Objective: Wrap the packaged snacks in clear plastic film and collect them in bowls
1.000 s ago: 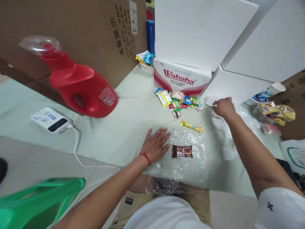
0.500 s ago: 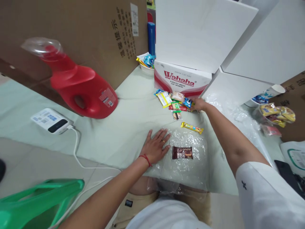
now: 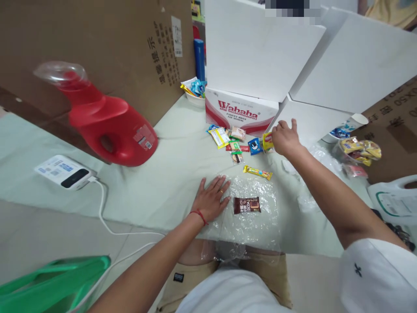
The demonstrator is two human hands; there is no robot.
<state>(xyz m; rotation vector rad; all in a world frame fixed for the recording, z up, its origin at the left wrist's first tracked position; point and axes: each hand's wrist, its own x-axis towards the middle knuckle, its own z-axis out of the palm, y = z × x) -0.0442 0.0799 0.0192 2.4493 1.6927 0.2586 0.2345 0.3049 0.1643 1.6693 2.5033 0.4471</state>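
Note:
My left hand [image 3: 210,198] lies flat with fingers spread, on the table and the left edge of a clear plastic bag [image 3: 270,226]. A brown cocoa snack packet [image 3: 247,205] rests on this bag. At its far edge lies a long yellow snack packet [image 3: 258,172]. My right hand [image 3: 286,138] reaches to the far side, its fingertips closed on a small yellow snack packet [image 3: 267,141], partly hidden. Left of it lie a blue packet [image 3: 255,146], a yellow-and-white packet [image 3: 220,138], a red packet [image 3: 245,148] and several other small snacks.
A white Wahaha carton [image 3: 241,114] stands behind the snacks. On the left are a red jug [image 3: 114,124] and a white corded device [image 3: 65,171]. Crumpled plastic [image 3: 309,202] and a tub of yellow snacks [image 3: 360,150] lie right. A bowl of packets [image 3: 194,99] stands behind.
My right hand has moved right, away from the snack pile, and the yellow packet at its fingertips now shows. The blue packet lies more apart from the pile. My left hand stays put.

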